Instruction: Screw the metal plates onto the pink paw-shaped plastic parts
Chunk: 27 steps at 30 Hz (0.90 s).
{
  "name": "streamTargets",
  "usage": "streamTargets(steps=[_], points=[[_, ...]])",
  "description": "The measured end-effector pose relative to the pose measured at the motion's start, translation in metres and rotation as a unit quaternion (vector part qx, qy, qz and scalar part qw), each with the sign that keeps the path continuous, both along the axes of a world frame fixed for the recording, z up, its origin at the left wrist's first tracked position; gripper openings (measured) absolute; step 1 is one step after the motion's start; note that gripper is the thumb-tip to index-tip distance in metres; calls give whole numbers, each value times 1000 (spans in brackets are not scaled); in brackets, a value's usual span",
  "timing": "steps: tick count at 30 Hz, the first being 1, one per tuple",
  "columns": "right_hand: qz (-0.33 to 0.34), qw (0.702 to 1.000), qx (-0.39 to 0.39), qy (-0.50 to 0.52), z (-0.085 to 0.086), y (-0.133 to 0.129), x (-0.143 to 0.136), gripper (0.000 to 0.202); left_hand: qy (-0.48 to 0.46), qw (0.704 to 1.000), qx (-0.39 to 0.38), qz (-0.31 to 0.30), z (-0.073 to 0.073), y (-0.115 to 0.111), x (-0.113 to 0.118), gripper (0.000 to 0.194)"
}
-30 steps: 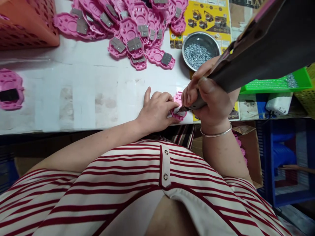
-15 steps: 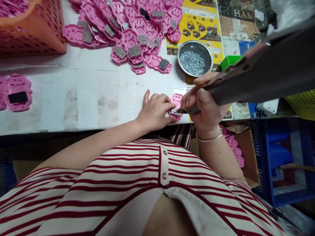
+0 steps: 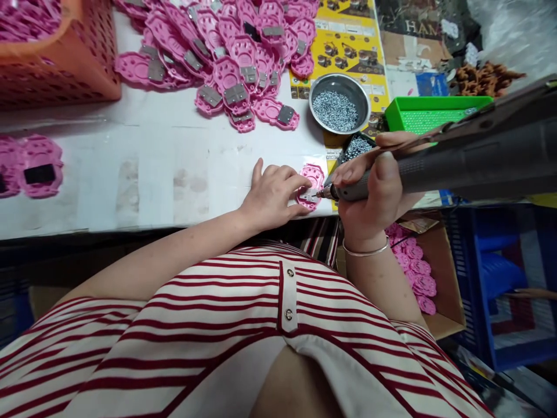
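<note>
A pink plastic casing (image 3: 311,172) with a metal plate lies flat at the front edge of the table. My left hand (image 3: 273,194) grips its left side between thumb and fingers, the other fingers spread on the tabletop. In my right hand (image 3: 369,191) is a grey electric screwdriver (image 3: 452,165), its body slanting up to the right. The screwdriver's bit meets the metal plate on the casing. Just beyond my right fingers, a small dark tray of screws (image 3: 357,146) is partly covered by the hand.
A metal bowl of small screws (image 3: 337,110) stands behind my hands, left of a green tray (image 3: 435,110). Pink casings (image 3: 235,81) are heaped at the back. An orange basket (image 3: 89,58) sits at the far left. Below the table's right side is a cardboard box (image 3: 448,290) with pink parts.
The screwdriver has tilted lower and swung toward me, and my right hand has shifted slightly right. The screw tray and more of the green tray now show. My left hand stays on the casing.
</note>
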State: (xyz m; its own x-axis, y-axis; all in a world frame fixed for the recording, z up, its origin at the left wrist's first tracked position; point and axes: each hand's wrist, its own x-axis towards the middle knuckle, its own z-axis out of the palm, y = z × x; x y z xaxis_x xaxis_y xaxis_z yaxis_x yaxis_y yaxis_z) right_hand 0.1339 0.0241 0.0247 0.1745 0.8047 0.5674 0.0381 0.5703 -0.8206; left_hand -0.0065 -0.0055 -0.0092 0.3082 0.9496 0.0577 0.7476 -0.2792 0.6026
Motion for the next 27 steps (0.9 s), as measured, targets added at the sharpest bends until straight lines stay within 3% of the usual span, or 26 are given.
streamTargets(steps=[3,11,16,23,27], points=[[-39,998,-31,-36,2,-4,2,33,-3,1000,-2,-3,2,0,1,24],[-30,999,-4,-10,2,-6,10,26,57,997,-47,-28,18,11,5,27],[-26,1000,-13,-3,3,-8,11,25,87,996,-20,-25,23,11,7,22],[8,997,-19,79,15,-13,13,22,147,978,-21,-145,26,33,10,24],[-20,996,-31,77,15,-13,14,31,162,975,-26,-150,25,40,13,23]])
